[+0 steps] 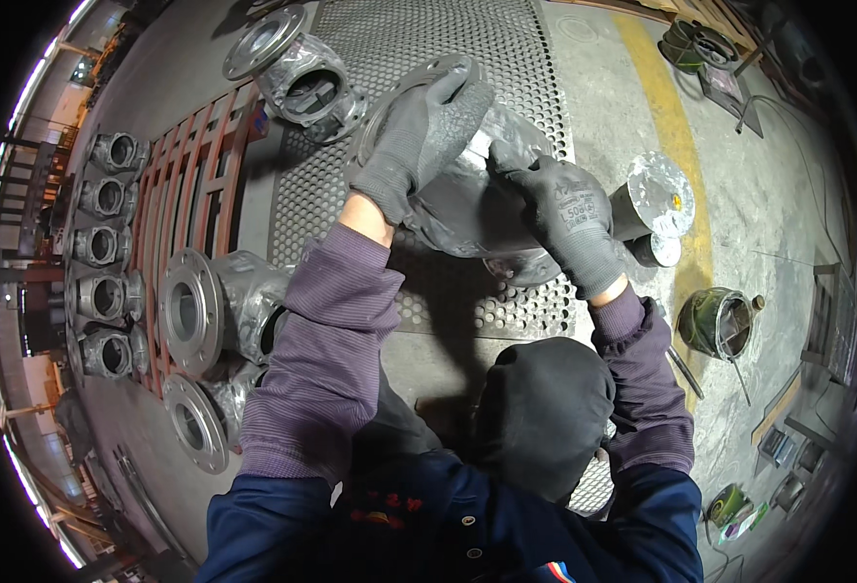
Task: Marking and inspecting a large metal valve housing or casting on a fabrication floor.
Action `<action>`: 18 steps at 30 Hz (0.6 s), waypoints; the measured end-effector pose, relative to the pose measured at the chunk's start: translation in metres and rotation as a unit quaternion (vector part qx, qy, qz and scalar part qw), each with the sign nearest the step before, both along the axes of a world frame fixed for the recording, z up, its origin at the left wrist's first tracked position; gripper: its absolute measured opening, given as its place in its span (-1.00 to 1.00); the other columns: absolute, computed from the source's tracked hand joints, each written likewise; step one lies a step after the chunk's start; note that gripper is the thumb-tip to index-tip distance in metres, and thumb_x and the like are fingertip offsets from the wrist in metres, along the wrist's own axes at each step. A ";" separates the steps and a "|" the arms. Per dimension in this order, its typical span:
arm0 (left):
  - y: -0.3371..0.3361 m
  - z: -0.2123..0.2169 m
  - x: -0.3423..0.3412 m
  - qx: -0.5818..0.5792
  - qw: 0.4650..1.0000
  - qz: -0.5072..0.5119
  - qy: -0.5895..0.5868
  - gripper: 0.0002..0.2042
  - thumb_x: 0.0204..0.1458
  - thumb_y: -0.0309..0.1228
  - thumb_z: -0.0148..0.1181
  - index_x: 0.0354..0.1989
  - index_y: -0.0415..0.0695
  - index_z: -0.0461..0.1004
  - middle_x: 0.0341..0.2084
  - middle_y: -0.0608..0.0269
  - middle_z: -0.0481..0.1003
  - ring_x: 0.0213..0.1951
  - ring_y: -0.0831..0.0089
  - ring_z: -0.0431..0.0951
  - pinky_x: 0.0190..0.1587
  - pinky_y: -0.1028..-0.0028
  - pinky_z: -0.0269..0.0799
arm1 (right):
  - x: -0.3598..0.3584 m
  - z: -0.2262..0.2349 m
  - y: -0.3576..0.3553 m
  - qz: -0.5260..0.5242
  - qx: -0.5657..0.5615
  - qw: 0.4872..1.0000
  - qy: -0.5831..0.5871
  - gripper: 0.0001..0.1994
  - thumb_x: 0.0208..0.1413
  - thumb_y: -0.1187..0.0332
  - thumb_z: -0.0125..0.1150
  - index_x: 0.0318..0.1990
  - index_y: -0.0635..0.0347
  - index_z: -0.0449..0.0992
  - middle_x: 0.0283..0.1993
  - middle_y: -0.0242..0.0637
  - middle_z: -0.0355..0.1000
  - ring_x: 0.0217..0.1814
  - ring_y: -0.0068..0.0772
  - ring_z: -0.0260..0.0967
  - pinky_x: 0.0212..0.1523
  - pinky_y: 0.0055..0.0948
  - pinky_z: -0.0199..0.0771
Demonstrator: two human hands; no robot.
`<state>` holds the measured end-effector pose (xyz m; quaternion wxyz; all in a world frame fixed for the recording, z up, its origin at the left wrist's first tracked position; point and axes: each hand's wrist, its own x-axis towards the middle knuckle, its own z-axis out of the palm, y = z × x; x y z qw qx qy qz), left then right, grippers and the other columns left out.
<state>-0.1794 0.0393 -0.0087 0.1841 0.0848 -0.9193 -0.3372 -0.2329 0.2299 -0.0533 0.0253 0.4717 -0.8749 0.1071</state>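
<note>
A large grey flanged metal casting, like a valve body, stands in front of me over the perforated metal plate. My left hand, in a dark grey work glove, lies over its flange side with the fingers wrapped round the upper edge. My right hand, gloved alike, is at the casting's right side. Its fingers are curled in with the tips against the smooth, shiny surface. Whatever they may hold is hidden. A similar flanged casting stands just beyond, to the left.
More flanged castings stand at the left beside a red slatted pallet, with several in a row behind. Right of the plate are a paint-spattered cylinder, a yellow floor line and a green round container with a stick.
</note>
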 end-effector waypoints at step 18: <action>-0.017 -0.017 -0.004 -0.098 0.994 -0.027 0.043 -0.65 0.21 -0.32 -0.01 0.17 -0.06 0.38 0.13 0.05 0.38 0.18 0.19 0.38 0.19 0.38 0.33 | -0.003 0.022 0.006 0.030 -0.141 0.981 -0.132 -0.71 0.22 0.29 -0.06 0.03 -0.06 0.50 -0.36 -0.28 0.53 -0.33 -0.31 0.54 -0.25 -0.34 0.53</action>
